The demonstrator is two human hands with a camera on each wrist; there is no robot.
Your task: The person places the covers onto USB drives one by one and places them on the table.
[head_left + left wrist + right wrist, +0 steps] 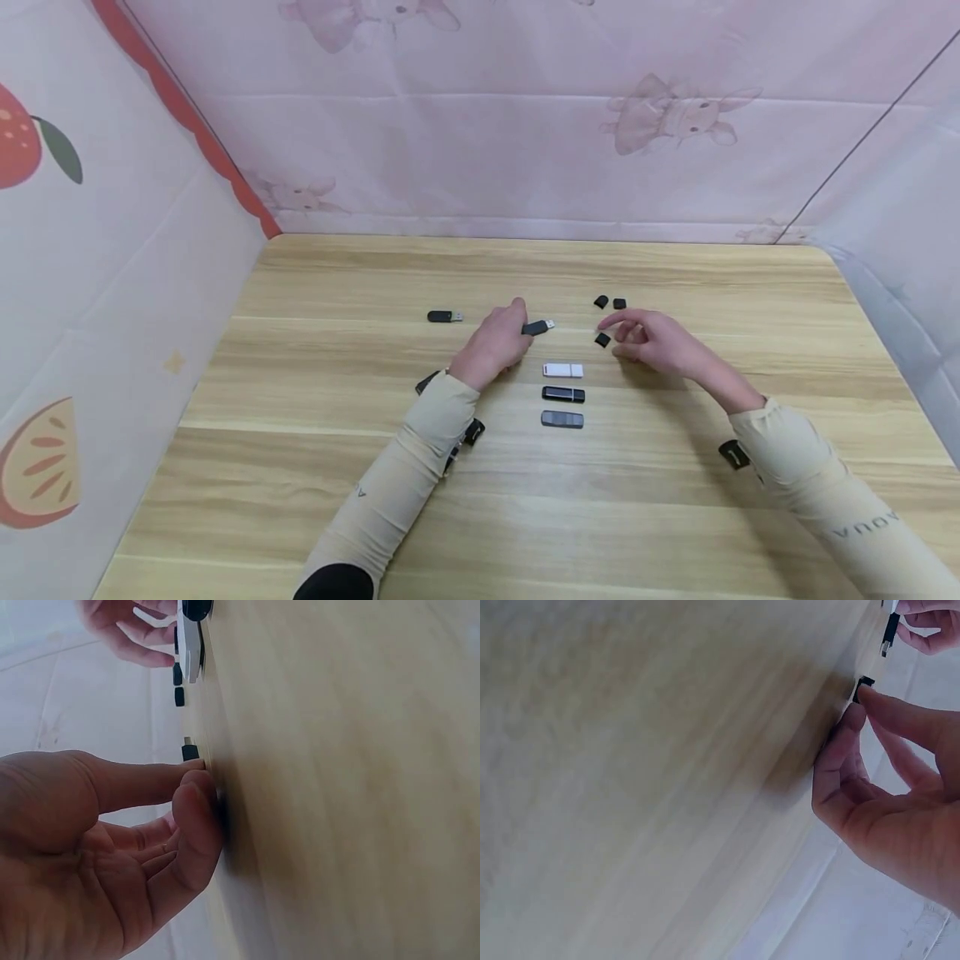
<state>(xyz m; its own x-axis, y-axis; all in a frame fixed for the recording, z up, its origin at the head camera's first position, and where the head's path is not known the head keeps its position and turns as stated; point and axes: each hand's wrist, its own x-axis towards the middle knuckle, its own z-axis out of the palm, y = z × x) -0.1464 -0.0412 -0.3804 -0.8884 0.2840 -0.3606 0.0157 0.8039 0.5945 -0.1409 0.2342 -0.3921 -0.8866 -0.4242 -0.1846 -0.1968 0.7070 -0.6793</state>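
Note:
My left hand (495, 340) pinches a black USB stick (537, 327) low over the wooden table, its metal plug pointing right. In the left wrist view, the left thumb and fingertips hide most of that stick. Opposite it, my right hand (654, 340) has thumb and index finger at either side of a small black cap (602, 340). From the right wrist view, the fingertips meet at this cap (864, 685) and partly cover it. Two more black caps, one rounded (602, 301) and one square (619, 303), lie just beyond the right hand.
A white USB stick (562, 370), a black one (563, 394) and a grey one (562, 419) lie in a column between the arms. Another black stick (444, 317), plug exposed, lies left. A dark object (427, 382) is partly hidden by the left sleeve.

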